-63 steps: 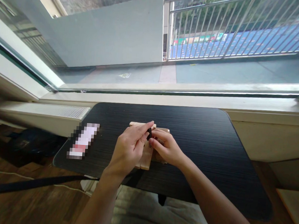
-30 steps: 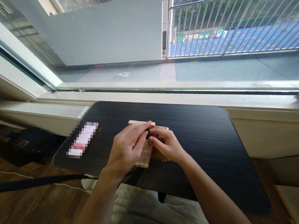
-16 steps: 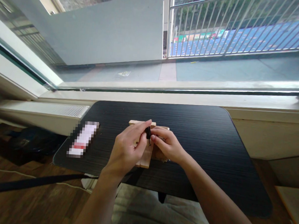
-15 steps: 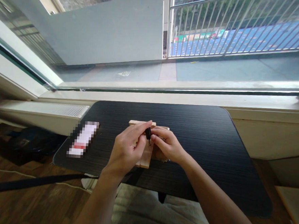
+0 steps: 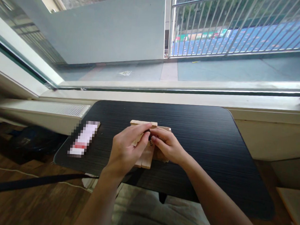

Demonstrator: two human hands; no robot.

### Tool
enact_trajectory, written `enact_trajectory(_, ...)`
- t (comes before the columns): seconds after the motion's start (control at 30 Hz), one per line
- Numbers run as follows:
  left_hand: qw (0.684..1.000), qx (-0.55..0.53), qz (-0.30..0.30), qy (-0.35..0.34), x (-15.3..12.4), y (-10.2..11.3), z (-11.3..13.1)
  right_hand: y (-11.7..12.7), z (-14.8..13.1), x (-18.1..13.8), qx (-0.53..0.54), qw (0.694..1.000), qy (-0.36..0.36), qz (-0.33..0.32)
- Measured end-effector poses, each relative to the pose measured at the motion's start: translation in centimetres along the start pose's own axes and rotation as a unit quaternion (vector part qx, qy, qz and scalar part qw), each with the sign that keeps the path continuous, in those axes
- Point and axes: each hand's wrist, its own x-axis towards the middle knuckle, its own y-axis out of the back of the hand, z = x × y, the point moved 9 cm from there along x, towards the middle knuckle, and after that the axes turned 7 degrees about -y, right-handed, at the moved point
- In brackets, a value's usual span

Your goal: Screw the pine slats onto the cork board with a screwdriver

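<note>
A pale wooden block piece (image 5: 147,157) lies in the middle of the black table (image 5: 202,136). My left hand (image 5: 125,152) rests over its left side, thumb and forefinger pinched on a small black tool (image 5: 150,137) that stands on the wood. My right hand (image 5: 166,146) lies on the right side of the wooden piece, its fingers closed and touching the same small tool from the other side. The tool's tip is hidden between my fingertips.
A flat white and red item (image 5: 83,142), blurred out, lies at the table's left end. A window sill (image 5: 166,98) and glass run behind the table. A radiator grille (image 5: 50,108) sits left; a dark strap (image 5: 32,183) crosses the wooden floor.
My left forefinger and thumb have lowered and closed tighter over the black tool, so less of it shows. Both hands stay on the wooden piece.
</note>
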Motion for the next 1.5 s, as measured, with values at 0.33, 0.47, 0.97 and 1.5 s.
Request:
enact_trajectory(0.33,0.999,-0.010,-0.033,-0.005,0.0,-0.5,0.1,-0.4,-0.4,0.1,-0.030,0.999,0.011,-0.022)
enact_trajectory(0.47,0.999,-0.016,-0.048,-0.002,-0.1,-0.8,-0.1,-0.2,-0.5,0.2,-0.027,0.999,0.007,-0.016)
enact_trajectory(0.97,1.000,-0.003,-0.030,-0.002,-0.2,-0.5,-0.2,0.5,-0.3,0.0,-0.054,0.998,-0.005,0.042)
enact_trajectory(1.5,0.999,0.005,-0.021,0.045,-0.9,-0.2,-1.3,0.1,-1.0,0.0,-0.051,0.999,0.008,0.011)
